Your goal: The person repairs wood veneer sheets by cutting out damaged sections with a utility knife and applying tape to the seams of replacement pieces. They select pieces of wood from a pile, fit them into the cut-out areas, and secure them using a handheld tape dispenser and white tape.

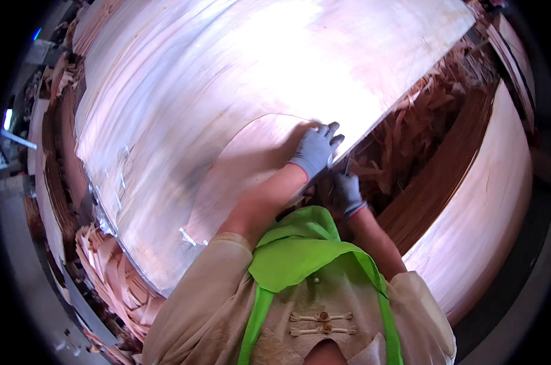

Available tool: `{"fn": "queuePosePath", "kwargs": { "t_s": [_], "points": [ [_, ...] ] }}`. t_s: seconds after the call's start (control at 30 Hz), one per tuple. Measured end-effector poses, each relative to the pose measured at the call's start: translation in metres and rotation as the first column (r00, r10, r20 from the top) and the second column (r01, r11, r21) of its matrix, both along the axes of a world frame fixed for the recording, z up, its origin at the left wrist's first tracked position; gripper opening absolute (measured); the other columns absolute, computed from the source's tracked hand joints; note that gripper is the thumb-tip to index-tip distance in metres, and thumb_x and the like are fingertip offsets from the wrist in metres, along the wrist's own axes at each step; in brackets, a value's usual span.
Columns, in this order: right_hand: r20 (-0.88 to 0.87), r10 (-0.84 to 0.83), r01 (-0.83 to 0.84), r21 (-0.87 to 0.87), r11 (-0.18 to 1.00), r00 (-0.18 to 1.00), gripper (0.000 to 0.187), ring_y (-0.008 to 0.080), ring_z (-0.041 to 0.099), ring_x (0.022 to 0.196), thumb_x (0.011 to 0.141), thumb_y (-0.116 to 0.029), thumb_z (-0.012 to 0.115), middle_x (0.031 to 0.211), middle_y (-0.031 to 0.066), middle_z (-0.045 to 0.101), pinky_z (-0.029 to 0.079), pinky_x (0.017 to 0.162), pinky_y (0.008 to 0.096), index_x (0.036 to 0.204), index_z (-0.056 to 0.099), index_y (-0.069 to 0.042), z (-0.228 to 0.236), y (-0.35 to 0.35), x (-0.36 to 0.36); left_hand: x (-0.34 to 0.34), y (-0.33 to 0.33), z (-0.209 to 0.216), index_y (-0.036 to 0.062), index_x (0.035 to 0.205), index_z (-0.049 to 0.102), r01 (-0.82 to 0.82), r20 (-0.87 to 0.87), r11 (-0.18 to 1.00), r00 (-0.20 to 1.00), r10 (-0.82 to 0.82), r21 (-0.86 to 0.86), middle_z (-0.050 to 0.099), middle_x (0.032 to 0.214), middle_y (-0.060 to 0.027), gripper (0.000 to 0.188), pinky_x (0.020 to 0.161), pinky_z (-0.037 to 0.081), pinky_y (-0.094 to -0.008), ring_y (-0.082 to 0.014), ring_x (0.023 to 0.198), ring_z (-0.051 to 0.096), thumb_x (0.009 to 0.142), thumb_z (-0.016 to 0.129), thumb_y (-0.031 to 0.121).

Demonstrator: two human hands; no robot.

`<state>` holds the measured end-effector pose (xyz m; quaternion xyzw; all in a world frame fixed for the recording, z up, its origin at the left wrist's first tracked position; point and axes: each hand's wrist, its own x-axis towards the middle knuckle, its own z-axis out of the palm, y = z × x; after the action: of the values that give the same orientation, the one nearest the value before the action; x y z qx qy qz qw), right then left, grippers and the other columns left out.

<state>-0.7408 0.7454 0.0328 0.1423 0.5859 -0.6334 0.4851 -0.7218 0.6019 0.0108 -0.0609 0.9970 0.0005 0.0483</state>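
A large pale wood veneer sheet (184, 115) spreads out ahead of me, with a smaller, pinker veneer piece (226, 173) lying on it, round-edged at its far end. My left hand (315, 151), in a grey glove, lies on the veneer close to the sheet's right edge, its fingers stretched out. Just below that edge is my right hand (348, 193), gloved too and partly in shadow. Its fingers look curled around something thin that I cannot make out; part of them is hidden.
Torn reddish veneer scraps (403, 137) fill the gap right of the sheet. Beyond them stands a stack of veneer (488, 201) with a dark layered side. More scraps (114, 274) hang at the lower left. Small white strips (187, 236) lie on the sheet near my left forearm.
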Motion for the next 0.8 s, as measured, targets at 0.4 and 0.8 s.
{"fn": "queuePosePath", "kwargs": {
  "t_s": [0.4, 0.8],
  "points": [
    [-0.38, 0.42, -0.472, -0.053, 0.88, 0.824, 0.019, 0.0064, 0.045, 0.047, 0.084, -0.022, 0.067, 0.059, -0.0023, 0.053, 0.034, 0.043, 0.0215, 0.088, 0.066, -0.004, -0.005, -0.143, -0.036, 0.118, -0.107, -0.003, 0.0142, 0.136, 0.039, -0.416, -0.211, 0.908, 0.885, 0.416, 0.046, 0.041, 0.138, -0.0072, 0.057, 0.082, 0.046, -0.039, -0.0252, 0.104, 0.052, 0.081, 0.052, 0.013],
    [-0.307, 0.474, -0.552, -0.266, 0.79, 0.826, 0.03, 0.0047, 0.043, 0.046, 0.089, -0.016, 0.061, 0.059, -0.0048, 0.049, 0.033, 0.041, 0.0201, 0.116, 0.059, -0.003, 0.013, -0.16, -0.039, 0.108, -0.104, -0.019, 0.0081, 0.144, 0.023, -0.416, -0.174, 0.909, 0.893, 0.414, 0.027, 0.031, 0.147, -0.0098, 0.066, 0.085, 0.043, -0.0411, -0.0255, 0.115, 0.047, 0.082, 0.045, 0.01]
  ]
}}
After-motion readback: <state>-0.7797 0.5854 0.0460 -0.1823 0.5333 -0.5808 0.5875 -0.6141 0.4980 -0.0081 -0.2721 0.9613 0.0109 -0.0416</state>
